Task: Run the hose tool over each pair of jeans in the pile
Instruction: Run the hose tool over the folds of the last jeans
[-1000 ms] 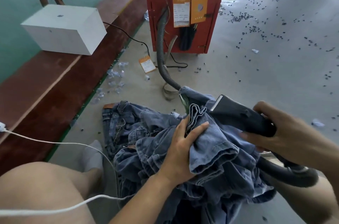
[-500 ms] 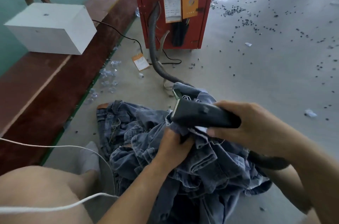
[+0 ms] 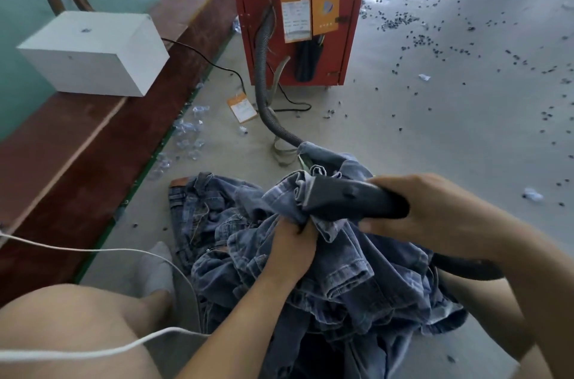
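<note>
Grey concrete floor [image 3: 435, 136], smooth, littered with small dark specks. Red box-shaped machine [image 3: 298, 15] stands at its far edge; two orange paper tags [image 3: 309, 7] hang on it, print too small to read. Another orange tag [image 3: 241, 107] lies on the floor by it. Ribbed grey hose [image 3: 264, 80] runs from the machine down behind the jeans pile [image 3: 310, 254], crumpled faded blue denim heaped at the floor's near edge. Right hand [image 3: 435, 211] grips the hose tool [image 3: 351, 198], dark matte plastic with a flat nozzle, fingers clamped round it, nozzle touching bunched denim. Left hand [image 3: 292, 248] fingers are curled tight on a fold just below. White block [image 3: 93, 52] sits on the brown ledge [image 3: 102, 142].
</note>
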A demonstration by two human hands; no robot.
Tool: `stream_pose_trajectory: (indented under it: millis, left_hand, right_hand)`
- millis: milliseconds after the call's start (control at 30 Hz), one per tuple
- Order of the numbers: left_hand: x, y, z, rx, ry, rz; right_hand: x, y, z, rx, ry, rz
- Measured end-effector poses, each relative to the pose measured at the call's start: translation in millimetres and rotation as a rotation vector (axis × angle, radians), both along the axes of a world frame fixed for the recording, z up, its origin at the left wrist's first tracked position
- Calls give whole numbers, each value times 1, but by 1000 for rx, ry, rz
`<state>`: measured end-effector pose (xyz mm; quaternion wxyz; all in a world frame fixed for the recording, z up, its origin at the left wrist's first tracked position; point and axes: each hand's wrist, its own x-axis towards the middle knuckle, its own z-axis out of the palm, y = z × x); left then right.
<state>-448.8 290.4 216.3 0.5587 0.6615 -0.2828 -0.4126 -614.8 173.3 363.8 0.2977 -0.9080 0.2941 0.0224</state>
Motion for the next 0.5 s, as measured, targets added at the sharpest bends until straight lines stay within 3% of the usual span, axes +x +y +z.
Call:
stream_pose_trajectory:
  millis: [133,300,400,500]
  left_hand:
    - [-3,-1,-1,-8,-74,-30]
    - [0,-4,11,5,68,52]
    - [0,-9,10,-32,122,94]
    - [-2,-14,5,-33,62,169]
  right_hand:
    - [24,10,-4,-51,-116,-53]
    - [2,-12,15,-44,-266,-275]
    - [-21,-19,22,22,-119,-208]
    - [-20,-12,17,71,115,-82]
